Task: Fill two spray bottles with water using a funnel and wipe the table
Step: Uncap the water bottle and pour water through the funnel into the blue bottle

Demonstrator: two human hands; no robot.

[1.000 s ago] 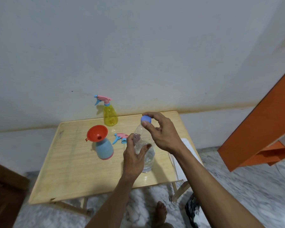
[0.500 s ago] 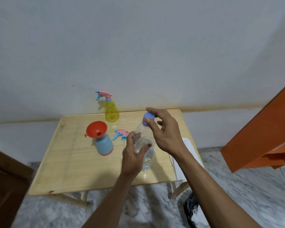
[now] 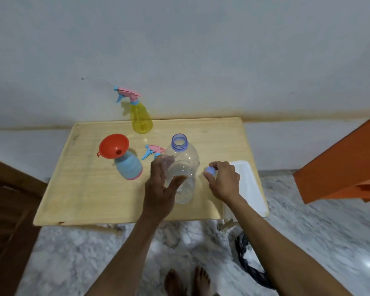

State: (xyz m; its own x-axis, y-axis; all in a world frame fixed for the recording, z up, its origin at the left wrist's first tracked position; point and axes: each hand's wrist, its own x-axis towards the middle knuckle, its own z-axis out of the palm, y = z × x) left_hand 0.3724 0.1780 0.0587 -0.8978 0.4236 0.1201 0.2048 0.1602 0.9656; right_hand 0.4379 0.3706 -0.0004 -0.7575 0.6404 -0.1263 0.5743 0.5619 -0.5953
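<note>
**Water bottle uncapped, cap in the right hand**

The clear plastic water bottle (image 3: pixel 183 174) stands upright near the middle of the wooden bench (image 3: pixel 90 195), its blue-ringed mouth open at the top and a little water visible low inside. The left hand (image 3: pixel 158 189) wraps around its body from the 7 o'clock side, thumb and fingers closed on the clear wall. At 3 o'clock from the bottle, just beside it, the right hand (image 3: pixel 223 181) pinches the small blue cap (image 3: pixel 209 171) between fingertips and thumb, low over the benchtop; whether the cap touches the wood cannot be told.

At 9 o'clock from the water bottle stands the blue spray bottle (image 3: pixel 129 167) with a pink base, its top off and the orange funnel (image 3: pixel 113 146) seated in its neck, tilted toward the 10 o'clock side. Between that bottle and the water bottle, at about 11 o'clock from the latter, a loose pink and blue trigger sprayer head (image 3: pixel 153 151) lies on the bench, partly hidden behind the water bottle's shoulder. At 11 o'clock further back, near the far edge against the wall, the yellow spray bottle (image 3: pixel 141 118) stands upright with its pink and blue trigger head screwed on.

A white cloth (image 3: pixel 249 186) lies along the bench's right edge, at 3 o'clock, under and beyond the right wrist. An orange piece of furniture (image 3: pixel 342 163) stands well apart on the right, and bare feet (image 3: pixel 187 282) show on the marble floor (image 3: pixel 73 263) at 6 o'clock.
</note>
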